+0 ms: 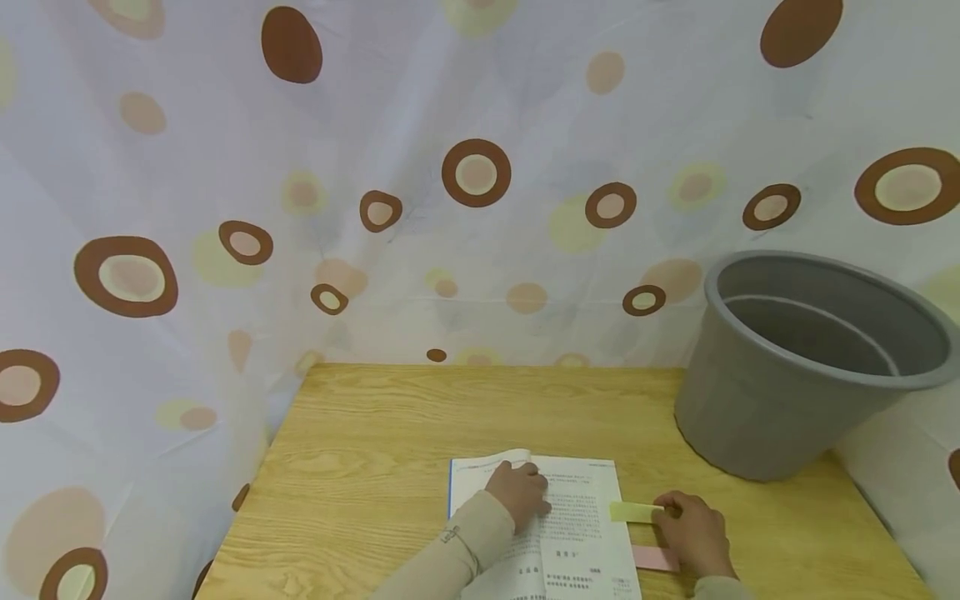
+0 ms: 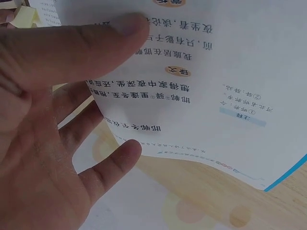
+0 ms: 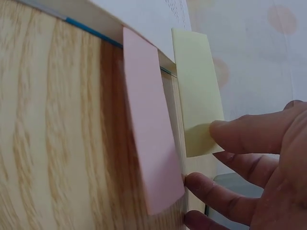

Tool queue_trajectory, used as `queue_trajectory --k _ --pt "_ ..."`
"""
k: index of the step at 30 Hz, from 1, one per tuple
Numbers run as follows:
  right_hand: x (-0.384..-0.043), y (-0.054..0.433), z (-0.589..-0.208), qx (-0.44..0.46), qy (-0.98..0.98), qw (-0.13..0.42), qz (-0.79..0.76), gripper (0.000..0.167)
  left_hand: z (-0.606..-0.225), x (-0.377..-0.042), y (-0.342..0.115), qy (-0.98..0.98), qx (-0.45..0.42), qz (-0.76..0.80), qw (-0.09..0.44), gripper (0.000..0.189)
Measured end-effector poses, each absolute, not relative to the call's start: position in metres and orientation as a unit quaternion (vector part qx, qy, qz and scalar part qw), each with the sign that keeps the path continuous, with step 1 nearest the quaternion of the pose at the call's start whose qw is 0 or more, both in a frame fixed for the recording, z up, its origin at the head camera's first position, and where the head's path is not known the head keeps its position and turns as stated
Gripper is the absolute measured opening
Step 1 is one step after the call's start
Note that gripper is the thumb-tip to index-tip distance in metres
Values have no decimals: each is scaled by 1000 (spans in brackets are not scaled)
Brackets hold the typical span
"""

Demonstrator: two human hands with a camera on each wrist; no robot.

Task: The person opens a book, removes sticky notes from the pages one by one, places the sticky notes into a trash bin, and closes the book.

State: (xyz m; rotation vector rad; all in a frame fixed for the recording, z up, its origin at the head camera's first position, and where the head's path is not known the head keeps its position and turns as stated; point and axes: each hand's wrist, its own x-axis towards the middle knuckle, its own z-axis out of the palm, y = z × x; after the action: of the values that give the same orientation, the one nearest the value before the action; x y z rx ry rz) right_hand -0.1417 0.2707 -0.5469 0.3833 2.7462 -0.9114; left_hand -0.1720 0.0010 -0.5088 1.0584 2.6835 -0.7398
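Observation:
An open book with printed pages lies on the table. My left hand is at the middle of the book. In the left wrist view, its thumb lies across a raised, curved page, and other fingers pass behind the page's edge. My right hand is beside the book's right edge. Between thumb and forefinger it pinches the outer end of a yellow sticky note, whose other end overlaps the page. Below it, a pink sticky note juts from the same edge, near the right hand's other fingers.
A large grey bucket stands at the table's right rear. The wooden table reaches back to a white curtain with brown and yellow spots, which also hangs along the left side.

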Motion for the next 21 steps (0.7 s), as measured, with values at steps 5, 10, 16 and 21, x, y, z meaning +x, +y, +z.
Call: queue_trajectory --k 5,10,16,21 --pt "-141 272 -547 97 941 95 -310 29 -508 -170 -1 903 351 -236 81 40" --pt "-141 274 -546 89 941 87 -313 28 -505 -172 0 901 357 -235 74 39" --pt "-141 277 -547 103 937 92 -320 29 -505 -174 0 902 359 -222 89 41" --pt "-142 279 -547 104 935 97 -324 29 -507 -174 -3 913 350 -191 86 38"
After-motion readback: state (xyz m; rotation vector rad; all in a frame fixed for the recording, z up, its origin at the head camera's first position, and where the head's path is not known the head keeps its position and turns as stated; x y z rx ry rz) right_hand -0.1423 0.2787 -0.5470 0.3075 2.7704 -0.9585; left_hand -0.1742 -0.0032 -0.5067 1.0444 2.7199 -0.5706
